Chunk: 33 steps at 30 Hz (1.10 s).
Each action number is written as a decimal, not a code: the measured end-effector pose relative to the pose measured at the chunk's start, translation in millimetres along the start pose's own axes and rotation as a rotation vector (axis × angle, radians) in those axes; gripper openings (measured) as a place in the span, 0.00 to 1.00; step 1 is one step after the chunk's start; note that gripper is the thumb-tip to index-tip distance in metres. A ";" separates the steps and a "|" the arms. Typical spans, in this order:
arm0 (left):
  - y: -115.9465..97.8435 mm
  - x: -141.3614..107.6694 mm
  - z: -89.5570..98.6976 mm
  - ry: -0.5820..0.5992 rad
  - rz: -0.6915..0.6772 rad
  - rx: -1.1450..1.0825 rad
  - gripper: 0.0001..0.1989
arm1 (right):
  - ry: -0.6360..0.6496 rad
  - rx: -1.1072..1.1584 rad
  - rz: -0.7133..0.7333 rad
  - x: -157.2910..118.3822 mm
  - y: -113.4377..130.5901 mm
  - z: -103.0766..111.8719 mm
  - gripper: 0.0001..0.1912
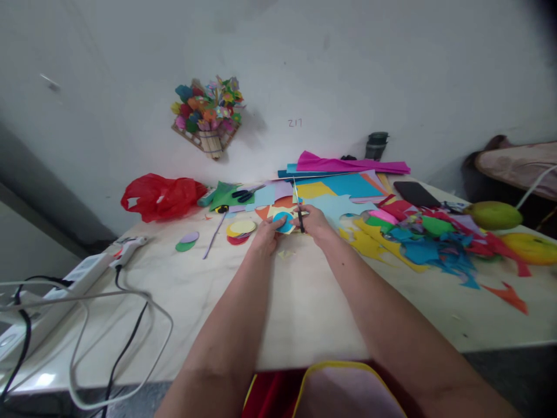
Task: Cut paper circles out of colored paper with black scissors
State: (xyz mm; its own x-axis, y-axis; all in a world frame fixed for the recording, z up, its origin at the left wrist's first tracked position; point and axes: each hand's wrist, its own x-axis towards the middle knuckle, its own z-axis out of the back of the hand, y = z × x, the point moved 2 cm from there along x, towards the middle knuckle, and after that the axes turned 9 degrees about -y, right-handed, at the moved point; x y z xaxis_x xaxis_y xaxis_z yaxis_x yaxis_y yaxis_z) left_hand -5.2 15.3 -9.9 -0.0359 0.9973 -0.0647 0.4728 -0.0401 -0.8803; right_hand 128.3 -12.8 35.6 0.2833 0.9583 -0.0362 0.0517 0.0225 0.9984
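Observation:
My left hand (266,233) pinches a blue paper circle (284,222) that lies against a pale cream paper piece. Black-handled scissors (300,217) are in my right hand (314,222), their blades pointing up and away from me, beside the right edge of the paper. Small pale scraps (285,254) lie on the table just below my hands. Left of my left hand is a stack of yellow and red paper circles (241,229). Orange paper (263,212) shows behind the held piece.
Purple and green circles (187,241), a second pair of scissors (247,194) and a red plastic bag (161,197) lie left. Colored scraps (420,249), a phone (416,194) and green-yellow fruit (494,215) are right. Cables (150,302) cross the table's left side.

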 end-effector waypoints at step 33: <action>1.8 -9.0 -13.5 -0.083 -0.079 -0.114 0.21 | -0.081 0.030 0.162 19.6 -16.7 -0.8 0.18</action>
State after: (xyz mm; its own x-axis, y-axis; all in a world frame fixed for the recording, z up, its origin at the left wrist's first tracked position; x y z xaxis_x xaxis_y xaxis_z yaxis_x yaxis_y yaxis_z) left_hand 7.9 7.1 -4.6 -0.1472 0.9883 -0.0403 0.5623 0.0501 -0.8254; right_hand 132.3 5.8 18.3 0.3662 0.9228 0.1202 0.0271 -0.1397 0.9898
